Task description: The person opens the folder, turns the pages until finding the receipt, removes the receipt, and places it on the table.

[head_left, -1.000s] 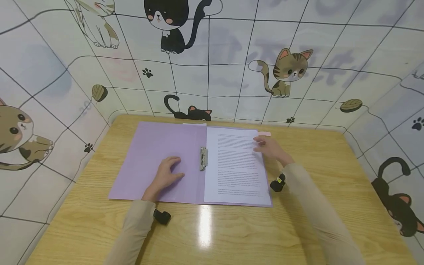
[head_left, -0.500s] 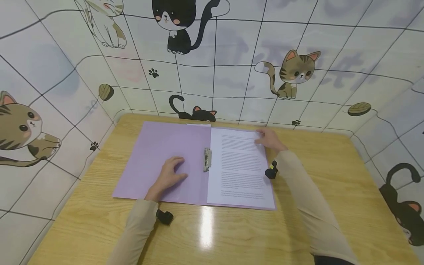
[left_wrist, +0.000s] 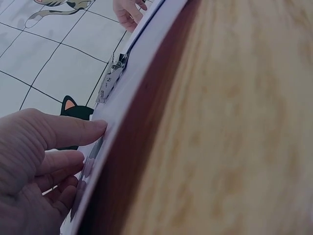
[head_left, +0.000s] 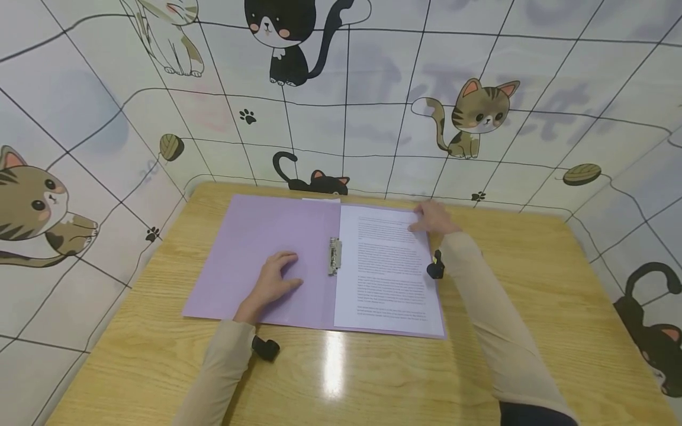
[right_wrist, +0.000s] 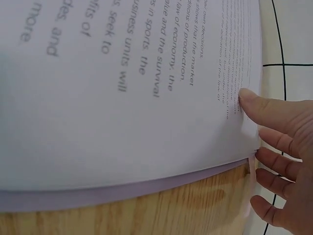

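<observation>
The left hand (head_left: 270, 287) lay relaxed, its fingers loosely spread and grasping nothing, on the left half of the open lilac folder (head_left: 272, 225), which reached out beyond those fingertips. Past the tips, at the far side, a white slip (head_left: 322, 200) peeked out above the folder. To the right of the left thumb and a little farther off, the metal clip (head_left: 334, 256) sat by the fold, apart from either hand. The printed sheet (head_left: 391, 269) lay right of it, between the two sets of fingers. At its far right corner the right hand (head_left: 436, 218) set its thumb on the printed face, the other fingers bent at the edge and a pink tab (right_wrist: 252, 185) just beside them; whether they pinched the paper or merely touched it, the right wrist view could not settle. The step in hand looked like handling that corner, best done, it seemed, with a light thumb and fingertips even along the edge to spare it a crease, the left hand steadying the folder. Nearer than all the fingers, the glossy wooden table (head_left: 383, 378) caught a streak of light (head_left: 334, 364); beyond them stood a white wall (head_left: 373, 133) with grid lines and cartoon cats (head_left: 482, 118).
</observation>
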`<state>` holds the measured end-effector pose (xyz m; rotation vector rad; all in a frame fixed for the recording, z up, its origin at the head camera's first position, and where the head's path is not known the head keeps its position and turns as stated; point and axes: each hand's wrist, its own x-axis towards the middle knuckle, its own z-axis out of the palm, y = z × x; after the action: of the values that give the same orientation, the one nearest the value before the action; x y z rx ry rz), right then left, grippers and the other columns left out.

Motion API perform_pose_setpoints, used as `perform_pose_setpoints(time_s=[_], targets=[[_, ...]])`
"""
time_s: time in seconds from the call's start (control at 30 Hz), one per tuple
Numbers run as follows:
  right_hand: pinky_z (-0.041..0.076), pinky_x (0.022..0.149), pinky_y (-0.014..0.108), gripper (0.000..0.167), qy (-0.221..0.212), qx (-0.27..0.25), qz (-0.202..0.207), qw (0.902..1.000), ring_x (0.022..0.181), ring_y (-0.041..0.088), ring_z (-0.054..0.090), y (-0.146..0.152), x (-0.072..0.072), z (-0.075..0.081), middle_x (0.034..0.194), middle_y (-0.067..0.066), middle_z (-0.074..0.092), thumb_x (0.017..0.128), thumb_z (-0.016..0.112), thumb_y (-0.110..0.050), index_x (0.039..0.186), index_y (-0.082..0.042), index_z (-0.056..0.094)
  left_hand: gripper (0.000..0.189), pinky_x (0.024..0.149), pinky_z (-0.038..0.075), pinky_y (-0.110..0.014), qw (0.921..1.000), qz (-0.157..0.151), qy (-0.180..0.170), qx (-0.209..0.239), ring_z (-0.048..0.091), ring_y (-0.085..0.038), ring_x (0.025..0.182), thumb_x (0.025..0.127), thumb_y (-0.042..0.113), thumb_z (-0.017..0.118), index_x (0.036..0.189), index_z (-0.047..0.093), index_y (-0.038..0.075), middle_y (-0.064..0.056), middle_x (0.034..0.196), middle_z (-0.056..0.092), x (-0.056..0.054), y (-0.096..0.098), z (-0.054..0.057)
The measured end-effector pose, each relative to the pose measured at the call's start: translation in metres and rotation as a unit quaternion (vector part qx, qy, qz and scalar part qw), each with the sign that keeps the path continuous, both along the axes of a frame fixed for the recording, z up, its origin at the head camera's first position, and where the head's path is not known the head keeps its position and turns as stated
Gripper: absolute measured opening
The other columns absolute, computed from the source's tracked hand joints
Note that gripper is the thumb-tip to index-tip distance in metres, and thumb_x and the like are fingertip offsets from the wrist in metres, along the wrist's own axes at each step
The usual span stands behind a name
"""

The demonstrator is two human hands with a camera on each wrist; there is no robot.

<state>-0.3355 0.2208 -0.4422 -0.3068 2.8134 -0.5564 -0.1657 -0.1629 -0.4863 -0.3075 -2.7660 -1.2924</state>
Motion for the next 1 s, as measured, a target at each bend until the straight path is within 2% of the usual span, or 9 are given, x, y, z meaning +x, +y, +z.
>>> perform_pose_setpoints(time_s=[0.13, 0.37, 0.7, 0.83, 0.9, 1.0], targets=[[0.040, 0.094, 0.050, 0.063, -0.003, 0.013, 0.002, 0.9999, 0.108, 0.037, 0.048, -0.001, -0.002, 0.002, 0.124, 0.027, 0.050, 0.078, 0.074, -0.021, 0.126, 0.010, 0.048, 0.054, 0.105, 0.027, -0.051, 1.0000, -0.002, -0.004, 0.002, 0.040, -0.041, 0.122, 0.069, 0.002, 0.077, 0.118, 0.057, -0.010, -0.022, 0.126, 0.052, 0.000, 0.000, 0.001], [0.033, 0.099, 0.054, 0.060, 0.013, 0.041, 0.017, 0.9989, 0.119, 0.042, 0.039, -0.001, -0.005, 0.001, 0.128, 0.026, 0.047, 0.079, 0.073, -0.023, 0.126, 0.007, 0.049, 0.050, 0.104, 0.028, -0.052, 0.9999, -0.004, 0.014, 0.000, 0.042, -0.041, 0.120, 0.068, 0.001, 0.077, 0.114, 0.059, -0.011, -0.022, 0.122, 0.055, -0.001, -0.001, -0.001], [0.030, 0.098, 0.058, 0.058, 0.021, 0.033, 0.006, 0.9992, 0.120, 0.042, 0.037, -0.002, 0.002, 0.003, 0.129, 0.024, 0.047, 0.076, 0.073, -0.020, 0.124, 0.004, 0.051, 0.048, 0.104, 0.028, -0.052, 0.9999, -0.007, 0.012, 0.001, 0.042, -0.042, 0.120, 0.068, 0.001, 0.077, 0.113, 0.060, -0.011, -0.022, 0.123, 0.055, -0.001, 0.001, 0.000], [0.034, 0.097, 0.055, 0.051, 0.041, 0.012, -0.010, 0.9990, 0.117, 0.040, 0.042, -0.002, 0.004, 0.003, 0.127, 0.024, 0.048, 0.081, 0.067, -0.013, 0.125, 0.006, 0.050, 0.048, 0.105, 0.028, -0.051, 0.9999, -0.008, 0.011, 0.006, 0.042, -0.042, 0.120, 0.069, 0.000, 0.077, 0.112, 0.060, -0.011, -0.022, 0.123, 0.055, 0.000, 0.001, 0.001], [0.038, 0.093, 0.052, 0.045, 0.062, -0.011, -0.019, 0.9979, 0.109, 0.038, 0.048, -0.002, 0.005, 0.003, 0.121, 0.024, 0.052, 0.084, 0.062, -0.010, 0.123, 0.007, 0.050, 0.048, 0.105, 0.027, -0.051, 0.9999, -0.007, 0.008, 0.008, 0.042, -0.041, 0.121, 0.069, 0.000, 0.077, 0.112, 0.060, -0.011, -0.022, 0.123, 0.054, 0.000, 0.002, 0.001], [0.042, 0.083, 0.047, 0.033, 0.070, -0.074, -0.036, 0.9942, 0.096, 0.035, 0.051, -0.001, 0.009, 0.004, 0.109, 0.024, 0.056, 0.088, 0.057, -0.009, 0.116, 0.008, 0.053, 0.048, 0.105, 0.027, -0.051, 0.9999, -0.005, 0.004, 0.011, 0.041, -0.041, 0.121, 0.069, -0.001, 0.077, 0.112, 0.060, -0.011, -0.022, 0.123, 0.054, 0.000, 0.001, 0.001]])
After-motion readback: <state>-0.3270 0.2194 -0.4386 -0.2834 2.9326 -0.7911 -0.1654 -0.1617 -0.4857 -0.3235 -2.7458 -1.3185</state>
